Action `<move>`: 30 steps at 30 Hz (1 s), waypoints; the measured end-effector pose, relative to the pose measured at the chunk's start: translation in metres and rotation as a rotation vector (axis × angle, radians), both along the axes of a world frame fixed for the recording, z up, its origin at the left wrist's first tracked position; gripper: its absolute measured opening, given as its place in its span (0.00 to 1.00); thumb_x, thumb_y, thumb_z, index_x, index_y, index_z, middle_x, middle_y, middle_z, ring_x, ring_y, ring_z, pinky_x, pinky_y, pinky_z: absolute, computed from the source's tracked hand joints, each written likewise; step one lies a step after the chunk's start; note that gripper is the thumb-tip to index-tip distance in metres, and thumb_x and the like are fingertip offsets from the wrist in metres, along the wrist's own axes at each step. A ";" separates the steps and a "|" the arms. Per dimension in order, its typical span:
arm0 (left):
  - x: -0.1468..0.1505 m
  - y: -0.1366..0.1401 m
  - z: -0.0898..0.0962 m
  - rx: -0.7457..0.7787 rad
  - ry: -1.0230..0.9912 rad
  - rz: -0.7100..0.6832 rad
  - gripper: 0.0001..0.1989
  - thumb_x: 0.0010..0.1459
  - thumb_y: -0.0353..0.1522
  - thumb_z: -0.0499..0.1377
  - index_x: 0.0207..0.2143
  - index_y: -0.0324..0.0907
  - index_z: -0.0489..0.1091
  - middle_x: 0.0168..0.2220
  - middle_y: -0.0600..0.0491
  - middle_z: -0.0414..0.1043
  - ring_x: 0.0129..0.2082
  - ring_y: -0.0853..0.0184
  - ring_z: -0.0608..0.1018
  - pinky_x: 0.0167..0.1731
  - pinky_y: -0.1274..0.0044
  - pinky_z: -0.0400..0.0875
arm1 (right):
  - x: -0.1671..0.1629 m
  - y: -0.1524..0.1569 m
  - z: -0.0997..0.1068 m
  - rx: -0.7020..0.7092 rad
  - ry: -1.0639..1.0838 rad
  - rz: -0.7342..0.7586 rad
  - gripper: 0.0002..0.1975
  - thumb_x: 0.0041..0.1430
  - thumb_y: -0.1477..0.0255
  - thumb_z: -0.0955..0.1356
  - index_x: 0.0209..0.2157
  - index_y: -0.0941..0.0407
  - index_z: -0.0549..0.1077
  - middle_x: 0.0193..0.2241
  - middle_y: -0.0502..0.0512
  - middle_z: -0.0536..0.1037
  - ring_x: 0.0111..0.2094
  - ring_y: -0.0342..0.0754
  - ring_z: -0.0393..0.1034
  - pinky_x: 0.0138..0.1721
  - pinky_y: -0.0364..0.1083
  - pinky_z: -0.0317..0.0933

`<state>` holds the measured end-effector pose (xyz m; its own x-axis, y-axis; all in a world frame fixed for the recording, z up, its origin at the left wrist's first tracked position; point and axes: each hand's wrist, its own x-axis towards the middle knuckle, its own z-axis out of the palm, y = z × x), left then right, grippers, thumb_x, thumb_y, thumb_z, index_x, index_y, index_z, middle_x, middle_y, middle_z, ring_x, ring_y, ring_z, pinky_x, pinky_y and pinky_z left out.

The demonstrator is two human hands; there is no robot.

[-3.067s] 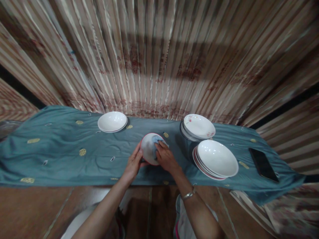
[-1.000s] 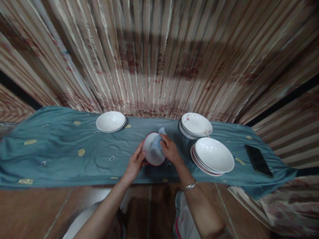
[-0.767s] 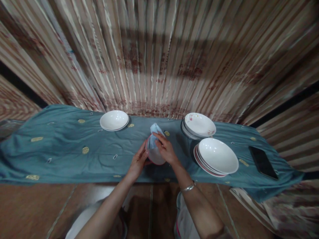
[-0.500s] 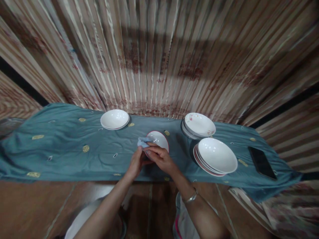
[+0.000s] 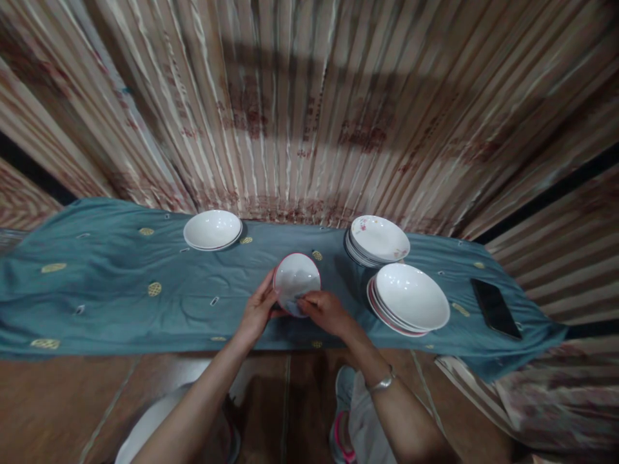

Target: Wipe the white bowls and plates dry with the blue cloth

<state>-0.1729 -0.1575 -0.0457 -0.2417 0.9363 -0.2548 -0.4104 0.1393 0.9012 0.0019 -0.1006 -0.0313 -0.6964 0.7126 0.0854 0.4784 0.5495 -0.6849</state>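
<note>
A white bowl with a thin red rim [image 5: 298, 274] is held tilted toward me over the front middle of the cloth-covered table. Gripping its left side is my left hand [image 5: 260, 308], thumb near the rim and fingers underneath. My right hand [image 5: 325, 312] is closed on a bluish cloth [image 5: 293, 305], pressed against the lower inside of the bowl. Most of the cloth is hidden by the fingers. A silver bangle [image 5: 383, 379] circles the right wrist.
White bowls [image 5: 213, 228] stand at the back left. To the right are a stack of flower-patterned plates [image 5: 380, 237] and a stack of white bowls [image 5: 412, 295]. A black phone [image 5: 496, 308] lies farther right on the green tablecloth [image 5: 116, 309]. A pleated curtain [image 5: 290, 116] hangs behind.
The cloth has moved from the bowl's left rim down into its lower inside with my right hand. My left hand has shifted to the bowl's left side, and the bowl's inside shows more.
</note>
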 end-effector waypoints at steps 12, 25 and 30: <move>-0.003 0.001 -0.002 -0.002 0.025 -0.011 0.35 0.50 0.41 0.65 0.61 0.53 0.61 0.56 0.52 0.70 0.44 0.59 0.78 0.31 0.74 0.78 | -0.021 0.004 0.000 0.008 0.005 0.026 0.15 0.64 0.72 0.60 0.29 0.56 0.75 0.30 0.53 0.78 0.33 0.45 0.71 0.39 0.44 0.63; 0.000 0.000 0.001 0.014 0.008 -0.033 0.35 0.51 0.40 0.65 0.62 0.52 0.60 0.58 0.51 0.68 0.47 0.58 0.77 0.34 0.73 0.78 | -0.041 0.013 -0.026 0.079 0.217 -0.045 0.22 0.66 0.70 0.57 0.59 0.59 0.63 0.64 0.63 0.57 0.66 0.51 0.48 0.65 0.54 0.46; 0.000 0.000 0.001 0.025 0.007 -0.036 0.37 0.50 0.40 0.65 0.62 0.50 0.59 0.55 0.49 0.70 0.46 0.57 0.77 0.34 0.73 0.78 | -0.035 0.012 -0.022 0.231 -0.016 -0.122 0.22 0.64 0.76 0.58 0.59 0.62 0.63 0.64 0.66 0.57 0.64 0.54 0.52 0.63 0.56 0.50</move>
